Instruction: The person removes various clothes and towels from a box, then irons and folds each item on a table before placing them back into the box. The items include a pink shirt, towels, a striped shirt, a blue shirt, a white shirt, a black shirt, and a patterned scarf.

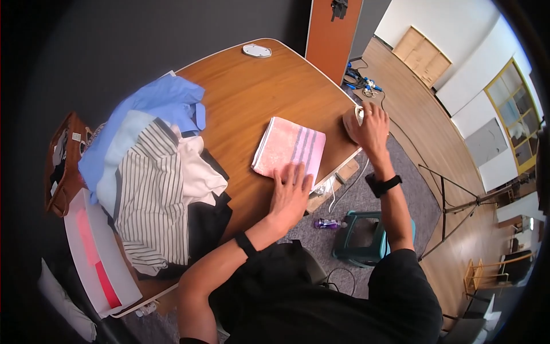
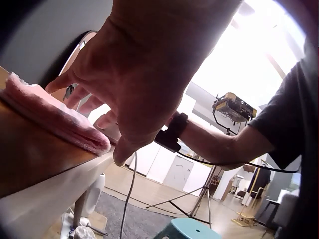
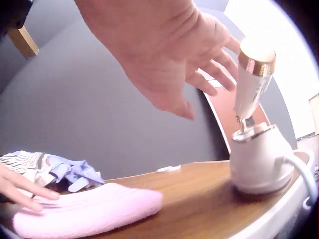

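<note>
Left hand (image 1: 291,198) is resting on the one folded pink towel (image 1: 291,149) on the table (image 1: 252,86), fingers spread. Right hand (image 1: 372,129) is hovering by one white appliance (image 3: 261,159), fingers loosely spread; right wrist view's showing its gold-banded top, mostly hidden in the head view.

From the person's head, one view looks steeply down on the wooden table (image 1: 246,86). The left wrist view sits low and very close to the left hand (image 2: 134,69), tilted past the table's edge toward the room; it shares the teal stool (image 2: 192,229) with the head view. The right wrist view, close to the right hand (image 3: 164,55), faces the dark wall (image 3: 144,134). All three share the pink towel (image 1: 286,149).
</note>
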Available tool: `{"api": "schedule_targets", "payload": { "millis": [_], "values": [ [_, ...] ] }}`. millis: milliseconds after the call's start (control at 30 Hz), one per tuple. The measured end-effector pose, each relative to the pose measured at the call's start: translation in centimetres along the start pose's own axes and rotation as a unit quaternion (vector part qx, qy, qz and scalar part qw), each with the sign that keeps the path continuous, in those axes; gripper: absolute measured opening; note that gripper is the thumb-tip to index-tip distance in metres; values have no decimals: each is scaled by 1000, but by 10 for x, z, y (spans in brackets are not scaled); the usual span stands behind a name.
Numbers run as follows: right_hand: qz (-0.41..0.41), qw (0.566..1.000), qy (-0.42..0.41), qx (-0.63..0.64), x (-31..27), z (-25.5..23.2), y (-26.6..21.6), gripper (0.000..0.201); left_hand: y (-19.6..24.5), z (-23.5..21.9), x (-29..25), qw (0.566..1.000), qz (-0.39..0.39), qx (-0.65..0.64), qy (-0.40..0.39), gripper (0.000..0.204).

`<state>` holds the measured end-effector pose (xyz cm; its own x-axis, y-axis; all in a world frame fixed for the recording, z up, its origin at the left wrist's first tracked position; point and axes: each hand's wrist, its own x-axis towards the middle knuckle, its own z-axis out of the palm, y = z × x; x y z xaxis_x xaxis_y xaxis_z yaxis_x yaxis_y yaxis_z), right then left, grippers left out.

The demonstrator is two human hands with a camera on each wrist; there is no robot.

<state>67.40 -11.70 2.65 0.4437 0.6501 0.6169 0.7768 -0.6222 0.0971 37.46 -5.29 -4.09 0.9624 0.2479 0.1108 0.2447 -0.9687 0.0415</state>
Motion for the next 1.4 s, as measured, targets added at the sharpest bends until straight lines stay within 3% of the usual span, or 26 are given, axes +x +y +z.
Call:
{"api": "schedule_targets", "payload": {
  "millis": [33,133,233,367,533,667,767,933,1000,1133,1233,1400],
  "values": [
    [55,997,-61,-1,7,0,10,46,5,1,6,1000,-9,-11,-8,77],
    [85,978,-190,-19,13,4,28,45,15,0,20,999,-38,-11,-15,67],
    [59,979,-194,-13,11,5,40,43,21,26,30,996,-54,58,38,57],
    [73,965,-245,67,9,-12,43,37,5,29,18,997,2,11,72,51],
    [71,973,-198,97,3,-68,6,38,-36,19,2,988,97,-97,69,55],
    [-31,970,-179,160,5,-109,-35,37,-38,5,-4,989,98,-93,61,59],
    [-112,967,-170,155,-3,-96,-63,36,-30,10,-1,995,50,-52,62,74],
    [-144,950,-261,89,-10,-72,-96,44,-21,21,1,999,21,15,38,92],
    [-147,939,-303,70,-5,-79,-100,51,-21,17,2,999,25,32,32,92],
    [-156,935,-306,93,-1,-71,-111,71,-17,10,14,999,10,43,9,84],
    [-174,934,-299,92,1,-63,-107,70,-18,29,23,995,2,85,58,73],
    [-140,956,-254,45,16,-41,-105,61,-18,35,22,991,9,119,57,65]
  ]
}}
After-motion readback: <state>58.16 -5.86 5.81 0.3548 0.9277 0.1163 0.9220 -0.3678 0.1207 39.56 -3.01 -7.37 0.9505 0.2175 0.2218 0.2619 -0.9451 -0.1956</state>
